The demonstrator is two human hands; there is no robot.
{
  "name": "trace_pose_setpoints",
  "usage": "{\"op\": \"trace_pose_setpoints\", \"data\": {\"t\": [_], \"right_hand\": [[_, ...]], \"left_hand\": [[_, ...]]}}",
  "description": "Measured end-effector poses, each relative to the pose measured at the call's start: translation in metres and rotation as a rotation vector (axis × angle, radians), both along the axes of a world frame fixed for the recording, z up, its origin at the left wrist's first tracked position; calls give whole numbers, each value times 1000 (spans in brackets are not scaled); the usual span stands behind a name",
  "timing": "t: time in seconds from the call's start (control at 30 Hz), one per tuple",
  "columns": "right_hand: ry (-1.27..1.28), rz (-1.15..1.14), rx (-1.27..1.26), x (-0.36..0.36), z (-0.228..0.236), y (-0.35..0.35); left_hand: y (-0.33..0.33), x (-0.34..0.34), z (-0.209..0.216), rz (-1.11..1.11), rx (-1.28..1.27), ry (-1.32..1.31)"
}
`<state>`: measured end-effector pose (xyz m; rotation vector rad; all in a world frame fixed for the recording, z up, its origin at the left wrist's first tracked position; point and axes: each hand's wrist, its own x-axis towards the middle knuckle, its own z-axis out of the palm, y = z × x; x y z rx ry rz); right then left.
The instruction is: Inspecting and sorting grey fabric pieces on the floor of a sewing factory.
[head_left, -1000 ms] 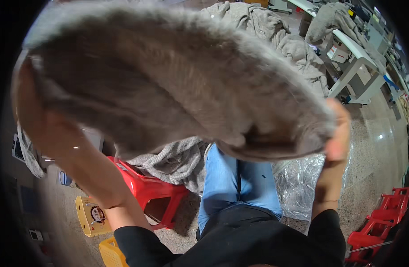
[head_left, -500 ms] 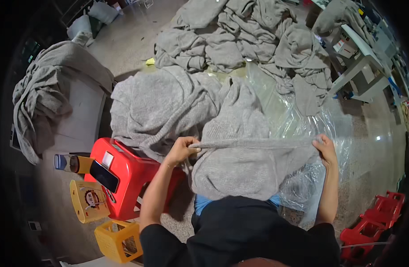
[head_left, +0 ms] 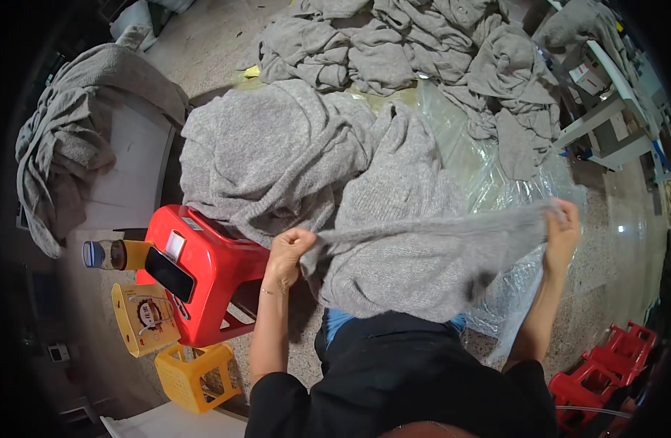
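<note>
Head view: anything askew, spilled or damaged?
No spill or damage shows. The grey heap at top looks untidy: crumpled pieces overlap. The held cloth blurs near the right hand; flaws there can't be judged.

A garment workshop, I'd say. Grey knitwear (head_left: 383,62) lies heaped at top centre; a worktable (head_left: 614,74) stands upper right.

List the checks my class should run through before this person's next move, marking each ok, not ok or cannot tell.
1. Left hand grips the grey knit garment: ok.
2. Right hand grips its other end: ok.
3. Phone lies on the red stool, apart from the garment: ok.
4. Clear plastic sheet is smooth: not ok, wrinkled.
5. Garment's underside is free of flaws: cannot tell, hidden.
</note>
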<state>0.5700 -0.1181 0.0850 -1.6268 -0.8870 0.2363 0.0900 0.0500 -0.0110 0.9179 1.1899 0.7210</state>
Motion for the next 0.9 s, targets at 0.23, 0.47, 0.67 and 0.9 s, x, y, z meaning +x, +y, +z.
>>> {"op": "trace_pose_setpoints", "data": {"t": [0.23,0.47,0.67,0.9], "right_hand": [[-14,1404,-103,-178,25,54],[113,1069,-173,-172,-28,88],[79,801,-94,-180,-41,72],[-18,653,2,-186,-47,74]], "left_hand": [[-16,83,64,-389,-122,-472],[-24,92,59,-285,-3,-412],[-37,83,40,-247,-41,-244],[-45,89,38,63,-149,-318]]}}
